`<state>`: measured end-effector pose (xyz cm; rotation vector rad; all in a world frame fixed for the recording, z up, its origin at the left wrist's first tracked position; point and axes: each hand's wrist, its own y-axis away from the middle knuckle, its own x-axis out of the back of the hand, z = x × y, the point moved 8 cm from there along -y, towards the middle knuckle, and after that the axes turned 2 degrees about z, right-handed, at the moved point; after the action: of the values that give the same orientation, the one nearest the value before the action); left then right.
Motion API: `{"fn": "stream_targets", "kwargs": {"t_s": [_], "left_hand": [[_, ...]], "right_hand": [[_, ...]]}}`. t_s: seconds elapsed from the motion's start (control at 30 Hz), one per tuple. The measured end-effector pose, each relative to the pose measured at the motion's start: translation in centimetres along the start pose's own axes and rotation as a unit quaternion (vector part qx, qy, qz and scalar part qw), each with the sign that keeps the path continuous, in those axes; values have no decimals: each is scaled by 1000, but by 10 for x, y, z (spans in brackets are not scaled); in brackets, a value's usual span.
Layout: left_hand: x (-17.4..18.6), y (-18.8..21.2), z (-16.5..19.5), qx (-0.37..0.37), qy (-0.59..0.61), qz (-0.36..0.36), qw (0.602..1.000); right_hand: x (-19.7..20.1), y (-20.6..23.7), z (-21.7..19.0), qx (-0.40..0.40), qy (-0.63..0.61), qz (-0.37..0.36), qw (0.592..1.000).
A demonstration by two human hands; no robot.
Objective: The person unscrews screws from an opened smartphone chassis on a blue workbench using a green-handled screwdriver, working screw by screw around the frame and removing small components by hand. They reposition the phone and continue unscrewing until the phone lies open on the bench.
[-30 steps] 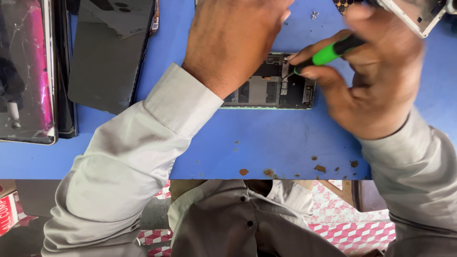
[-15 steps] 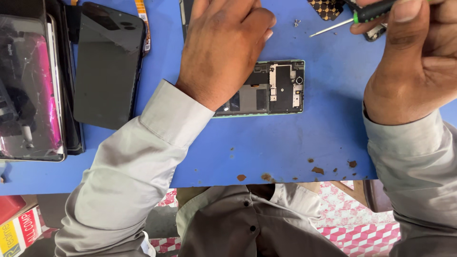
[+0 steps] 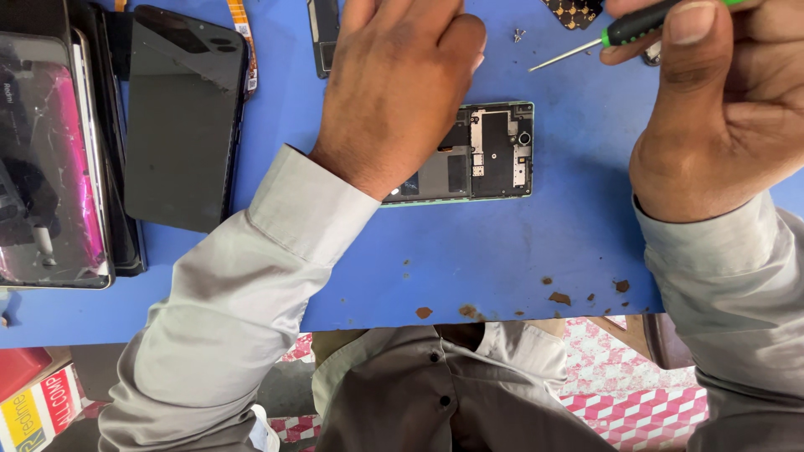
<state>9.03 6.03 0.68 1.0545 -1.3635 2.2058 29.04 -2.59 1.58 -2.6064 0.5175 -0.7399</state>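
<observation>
— On the blue counter (image 3: 536,243), where's the opened phone (image 3: 490,155)?
— Lying flat under your left hand (image 3: 394,92), which rests palm-down across its left part, fingers spread, holding nothing.
— And your right hand (image 3: 720,109)?
— Raised at the upper right, wrist bent, its grip pinched around a green-handled screwdriver (image 3: 620,35), tip pointing left above the counter.

A phone repair workbench: a scuffed blue work mat (image 3: 544,251) carries an opened smartphone (image 3: 490,151) with its circuit board bare, loose screws (image 3: 519,34), a black phone lying face down (image 3: 184,117) and cracked-screen handsets (image 3: 50,159) stacked at the side. A green-handled precision screwdriver (image 3: 620,35) and a flex cable (image 3: 244,42) complete the bench.
</observation>
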Motion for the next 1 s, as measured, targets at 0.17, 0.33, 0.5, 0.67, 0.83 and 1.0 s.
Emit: {"fn": "stream_targets", "kwargs": {"t_s": [0.17, 0.33, 0.5, 0.67, 0.83, 1.0], "left_hand": [[3, -6, 3, 2, -34, -5, 999], [22, -5, 2, 45, 84, 23, 995], [19, 4, -11, 188, 368, 8, 911], [18, 2, -10, 236, 454, 7, 859], [16, 2, -11, 292, 482, -16, 826], [3, 7, -16, 362, 613, -30, 701]], "right_hand": [[-3, -1, -4, 13, -2, -2, 1000], [-7, -3, -10, 36, -7, -2, 999], [-10, -2, -20, 81, -15, -4, 997], [-13, 1, -27, 121, -21, -6, 992], [-15, 2, -29, 143, -23, -4, 989], [-15, 1, -30, 160, -33, 8, 987]]}}
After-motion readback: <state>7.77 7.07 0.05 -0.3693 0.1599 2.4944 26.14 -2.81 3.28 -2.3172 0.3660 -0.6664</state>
